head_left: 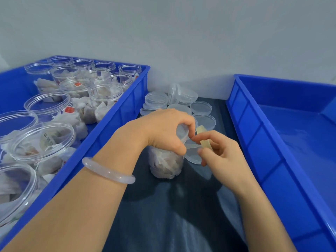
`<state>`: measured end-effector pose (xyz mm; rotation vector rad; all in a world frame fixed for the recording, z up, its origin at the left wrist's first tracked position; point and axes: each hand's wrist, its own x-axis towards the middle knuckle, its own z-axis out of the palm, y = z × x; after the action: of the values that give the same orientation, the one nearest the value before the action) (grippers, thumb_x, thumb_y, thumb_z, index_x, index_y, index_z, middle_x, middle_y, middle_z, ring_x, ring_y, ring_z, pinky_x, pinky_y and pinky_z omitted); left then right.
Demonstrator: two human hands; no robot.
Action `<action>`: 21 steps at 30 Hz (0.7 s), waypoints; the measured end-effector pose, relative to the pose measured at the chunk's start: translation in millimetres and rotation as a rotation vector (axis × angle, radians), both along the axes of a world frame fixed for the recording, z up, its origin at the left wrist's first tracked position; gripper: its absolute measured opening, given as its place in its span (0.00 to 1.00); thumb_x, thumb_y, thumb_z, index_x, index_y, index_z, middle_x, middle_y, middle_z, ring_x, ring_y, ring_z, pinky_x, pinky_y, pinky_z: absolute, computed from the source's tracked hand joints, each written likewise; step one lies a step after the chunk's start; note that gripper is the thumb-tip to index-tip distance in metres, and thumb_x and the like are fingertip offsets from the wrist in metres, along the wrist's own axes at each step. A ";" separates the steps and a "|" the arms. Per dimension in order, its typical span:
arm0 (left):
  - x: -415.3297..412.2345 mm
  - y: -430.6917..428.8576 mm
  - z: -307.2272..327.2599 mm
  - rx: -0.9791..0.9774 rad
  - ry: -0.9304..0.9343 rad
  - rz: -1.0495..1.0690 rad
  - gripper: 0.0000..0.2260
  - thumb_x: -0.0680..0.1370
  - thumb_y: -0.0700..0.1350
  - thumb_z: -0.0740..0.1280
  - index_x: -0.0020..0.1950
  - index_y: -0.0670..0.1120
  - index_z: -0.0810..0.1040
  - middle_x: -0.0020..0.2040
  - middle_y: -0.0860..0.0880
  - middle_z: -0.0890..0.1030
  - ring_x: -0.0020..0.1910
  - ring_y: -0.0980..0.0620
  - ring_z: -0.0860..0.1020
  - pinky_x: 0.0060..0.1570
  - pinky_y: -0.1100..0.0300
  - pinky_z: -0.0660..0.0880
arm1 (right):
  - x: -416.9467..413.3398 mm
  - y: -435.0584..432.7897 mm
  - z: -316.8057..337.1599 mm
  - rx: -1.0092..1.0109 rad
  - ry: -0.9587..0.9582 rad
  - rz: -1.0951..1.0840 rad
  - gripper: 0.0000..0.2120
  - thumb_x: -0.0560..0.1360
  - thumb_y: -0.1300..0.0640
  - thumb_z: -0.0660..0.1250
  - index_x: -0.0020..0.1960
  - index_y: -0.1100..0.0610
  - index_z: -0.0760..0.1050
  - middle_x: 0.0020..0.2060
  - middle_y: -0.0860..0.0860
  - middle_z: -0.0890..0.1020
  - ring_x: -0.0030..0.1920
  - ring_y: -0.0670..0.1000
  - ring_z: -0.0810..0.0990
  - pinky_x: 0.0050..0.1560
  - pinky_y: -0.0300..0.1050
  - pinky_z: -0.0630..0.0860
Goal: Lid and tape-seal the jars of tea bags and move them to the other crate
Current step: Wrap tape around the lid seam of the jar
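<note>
Left hand [163, 132] grip clamps the lidded jar [166, 164]; right hand [221, 155] grip pinches a tape roll [204, 138].
The left grip's fingers curl over the clear lid [181, 131] from above, holding the jar of tea bags upright on the dark table [172, 215], between two blue crates. The right grip is closed on the small yellowish tape roll just right of the lid, forefinger reaching to its rim. The left crate [116, 122] holds many open jars [106, 95] of tea bags; the right crate [254, 124] sits opposite. Loose lids [156, 99] are piled on the table just beyond the hands. A pale bangle [109, 171] circles the left wrist.
</note>
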<state>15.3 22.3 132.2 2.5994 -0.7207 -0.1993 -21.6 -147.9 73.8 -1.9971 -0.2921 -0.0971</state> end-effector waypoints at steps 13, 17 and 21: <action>-11.4 -5.7 -10.2 0.112 -0.181 0.006 0.09 0.72 0.45 0.68 0.35 0.60 0.77 0.50 0.62 0.72 0.59 0.61 0.64 0.72 0.53 0.41 | -8.0 -15.9 3.3 0.209 0.193 0.156 0.23 0.67 0.65 0.65 0.58 0.47 0.71 0.47 0.63 0.80 0.36 0.51 0.79 0.36 0.45 0.72; -16.3 -4.8 -15.0 0.121 -0.248 -0.007 0.07 0.72 0.53 0.66 0.35 0.60 0.71 0.52 0.61 0.73 0.59 0.61 0.63 0.72 0.55 0.43 | -2.9 -20.2 2.0 0.476 0.278 0.170 0.25 0.66 0.68 0.58 0.61 0.53 0.72 0.48 0.59 0.83 0.42 0.53 0.84 0.41 0.45 0.79; -17.1 -3.9 -11.4 0.016 -0.225 0.034 0.09 0.69 0.62 0.65 0.44 0.61 0.75 0.58 0.59 0.74 0.60 0.59 0.68 0.70 0.51 0.57 | -2.7 -17.4 -0.7 0.640 0.304 0.175 0.24 0.73 0.76 0.56 0.65 0.57 0.69 0.48 0.58 0.84 0.44 0.56 0.85 0.38 0.42 0.79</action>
<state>-1.8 18.4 120.8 2.6749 -0.7519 0.1002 -24.3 -165.4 73.1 -1.3205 -0.2040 0.2018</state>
